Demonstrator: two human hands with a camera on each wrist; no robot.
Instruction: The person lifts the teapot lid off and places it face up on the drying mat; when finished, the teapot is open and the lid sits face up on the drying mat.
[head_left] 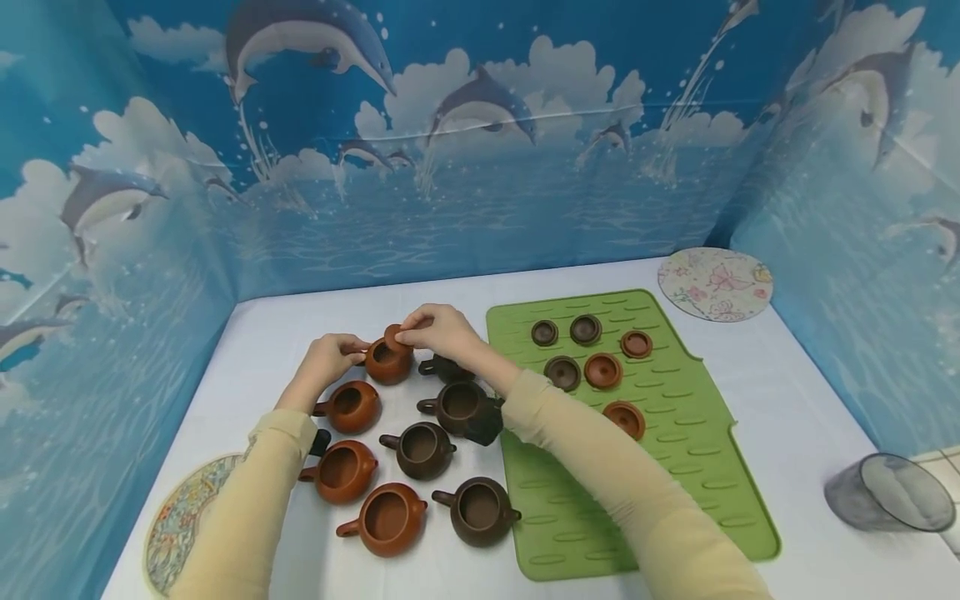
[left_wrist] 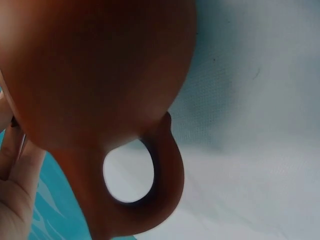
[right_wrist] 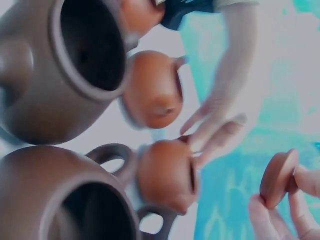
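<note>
At the back left, my left hand (head_left: 328,360) pinches the handle of a small reddish-brown clay teapot (head_left: 387,367), its mouth uncovered. Just above that mouth, my right hand (head_left: 442,333) holds a round reddish-brown teapot lid (head_left: 395,337), tilted on edge. The right wrist view shows the lid (right_wrist: 278,177) between thumb and fingers, apart from the teapot (right_wrist: 167,175). Another teapot's body and looped handle (left_wrist: 167,185) fill much of the left wrist view, with part of the left hand (left_wrist: 17,185) at its edge.
Several lidless teapots, reddish (head_left: 387,518) and dark brown (head_left: 482,511), stand nearer me. A green mat (head_left: 705,500) on the right bears several lids (head_left: 603,371). Around it are a patterned round mat (head_left: 716,283) and a grey translucent cup (head_left: 888,493); another round mat (head_left: 176,517) lies front left.
</note>
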